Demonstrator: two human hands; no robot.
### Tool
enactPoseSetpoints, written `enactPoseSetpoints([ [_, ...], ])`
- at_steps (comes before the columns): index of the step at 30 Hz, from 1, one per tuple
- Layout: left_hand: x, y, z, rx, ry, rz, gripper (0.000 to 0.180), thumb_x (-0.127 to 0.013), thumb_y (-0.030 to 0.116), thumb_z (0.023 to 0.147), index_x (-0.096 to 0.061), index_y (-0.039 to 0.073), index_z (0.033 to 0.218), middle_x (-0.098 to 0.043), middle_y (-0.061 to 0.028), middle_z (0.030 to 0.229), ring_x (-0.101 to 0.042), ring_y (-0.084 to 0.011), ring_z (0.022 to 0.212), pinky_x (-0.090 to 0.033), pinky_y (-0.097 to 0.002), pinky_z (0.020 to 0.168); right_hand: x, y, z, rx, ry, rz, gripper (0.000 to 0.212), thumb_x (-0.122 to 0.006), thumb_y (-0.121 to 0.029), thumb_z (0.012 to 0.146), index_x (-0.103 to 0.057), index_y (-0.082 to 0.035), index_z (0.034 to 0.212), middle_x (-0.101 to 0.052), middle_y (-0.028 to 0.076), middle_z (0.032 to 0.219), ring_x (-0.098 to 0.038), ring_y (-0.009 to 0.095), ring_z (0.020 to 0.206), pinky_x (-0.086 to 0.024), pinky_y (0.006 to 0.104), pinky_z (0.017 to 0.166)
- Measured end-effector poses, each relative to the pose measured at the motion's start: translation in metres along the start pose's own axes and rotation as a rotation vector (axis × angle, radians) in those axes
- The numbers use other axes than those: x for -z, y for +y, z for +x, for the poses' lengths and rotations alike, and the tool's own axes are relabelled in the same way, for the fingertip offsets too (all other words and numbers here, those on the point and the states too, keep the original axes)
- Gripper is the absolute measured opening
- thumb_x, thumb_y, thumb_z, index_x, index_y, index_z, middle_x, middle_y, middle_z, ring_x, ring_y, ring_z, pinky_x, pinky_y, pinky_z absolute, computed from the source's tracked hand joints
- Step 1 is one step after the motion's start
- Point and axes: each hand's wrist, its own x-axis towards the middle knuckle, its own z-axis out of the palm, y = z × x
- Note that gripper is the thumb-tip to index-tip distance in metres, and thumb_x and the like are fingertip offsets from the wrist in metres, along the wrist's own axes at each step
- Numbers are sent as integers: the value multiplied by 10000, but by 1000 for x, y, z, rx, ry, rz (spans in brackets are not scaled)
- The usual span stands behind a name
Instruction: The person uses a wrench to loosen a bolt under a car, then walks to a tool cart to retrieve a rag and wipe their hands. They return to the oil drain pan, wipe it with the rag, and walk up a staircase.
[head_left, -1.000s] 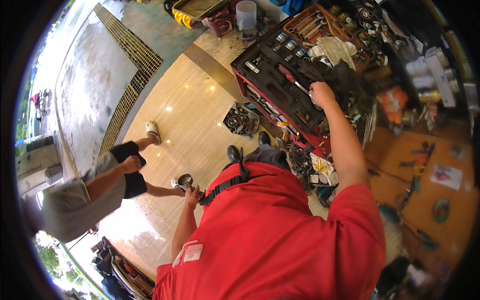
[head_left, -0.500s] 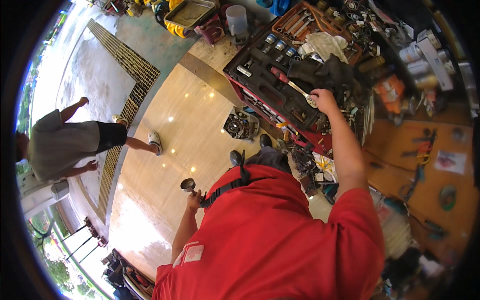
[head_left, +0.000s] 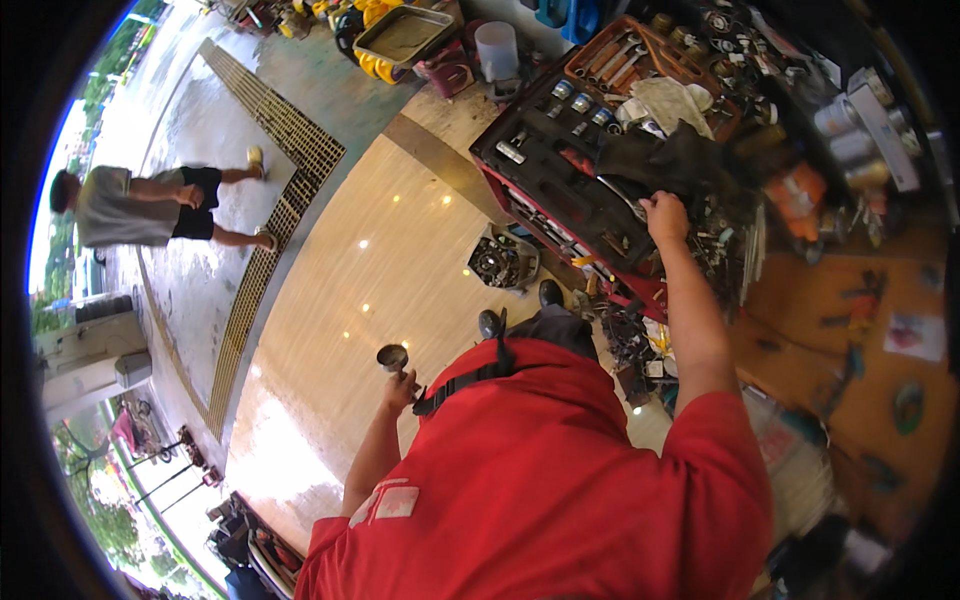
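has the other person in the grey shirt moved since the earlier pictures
Yes, leftward against the floor grating: the other person was on the tan floor and now has one foot beyond the grating.

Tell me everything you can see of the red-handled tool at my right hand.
The red-handled tool is long and slim, with a red grip and a shiny, metal-looking shaft. It lies slantwise over the dark molded tray, grip end toward the picture's upper left. Your right hand is at its near, metal end; how firmly the fingers hold it is too small to tell. A black cloth lies close alongside.
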Motion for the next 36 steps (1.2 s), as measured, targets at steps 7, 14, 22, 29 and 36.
enactPoseSetpoints([
  [7, -6, 84, 9, -282, 30, 375, 368, -577, 343, 858, -593, -13, 948, -624, -120, 662, -610, -195, 591, -471, -342, 544, 1, -10, -12, -55, 139, -115, 269, -625, -337, 821, -606, -70, 852, -594, 145, 879, -582, 362, 845, -465, 472, 692],
  [14, -25, 186, -8, -458, 8, 616, 418, -611, 421, 821, -594, 3, 803, -606, -233, 745, -585, -399, 730, -446, -448, 633, 13, -70, -40, 218, 241, 225, 247, -596, -283, 846, -594, -36, 843, -582, 167, 846, -568, 359, 793, -458, 436, 682],
  [22, -47, 230, -27, -561, -23, 692, 409, -608, 403, 828, -598, -5, 816, -611, -230, 774, -593, -393, 755, -454, -449, 651, -30, -194, -150, 159, -1161, 1006, 583, -687, -287, 817, -447, -3, 1266, -618, 58, 930, -576, 123, 700, -473, 241, 558],
  [29, -53, 187, -26, -536, -111, 613, 369, -603, 397, 819, -610, 29, 843, -623, -205, 802, -594, -390, 791, -460, -471, 693, -76, -203, -183, -180, -1406, 1133, 462, -681, -278, 827, -503, -22, 1169, -611, 25, 870, -552, 92, 665, -450, 206, 523],
  [36, -57, 127, -23, -364, -175, 609, 404, -565, 449, 838, -647, 59, 908, -650, -173, 859, -621, -351, 848, -490, -443, 717, -107, -224, -210, -227, -1544, 758, 392, -666, -258, 829, -543, -37, 1129, -579, -5, 810, -526, 75, 635, -421, 202, 494],
])
